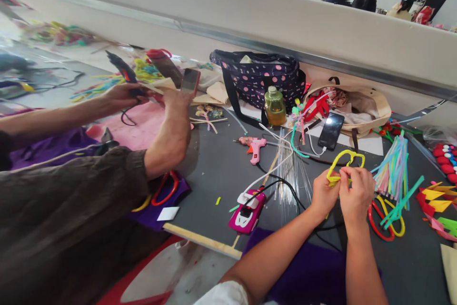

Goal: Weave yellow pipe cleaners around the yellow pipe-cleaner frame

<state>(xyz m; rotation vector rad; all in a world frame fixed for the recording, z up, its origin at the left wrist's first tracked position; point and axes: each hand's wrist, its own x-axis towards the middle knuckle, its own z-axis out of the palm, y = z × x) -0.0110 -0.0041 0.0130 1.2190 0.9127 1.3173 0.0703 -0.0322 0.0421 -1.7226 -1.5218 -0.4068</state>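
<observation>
Grey table (pixel 214 167), strewn with craft materials and backed by a pale wall. At left, a co-worker's sleeve (pixel 71 210) and forearms reach over the table; that person's hands hold a black glue gun (pixel 121 73) and a phone (pixel 190 81). Against the wall, a dark polka-dot bag (pixel 264 76) and a beige tote bag (pixel 371 105), with a second phone (pixel 331 131) leaning at the tote's mouth. Before the polka-dot bag, a small bottle of yellow liquid (pixel 274 106). Mid-table, a pink glue gun (pixel 254 146) lying on its side, and nearer the edge a pink car-shaped charger (pixel 247 211) with cables running from it. To the right, a bundle of pastel straws (pixel 394 169). Near the right centre, the left hand (pixel 323 195) and right hand (pixel 357 193), held close together above the table, fingers of both pinched on the lower ends of a yellow pipe cleaner (pixel 345 158), bent into a loop rising above the knuckles.
</observation>
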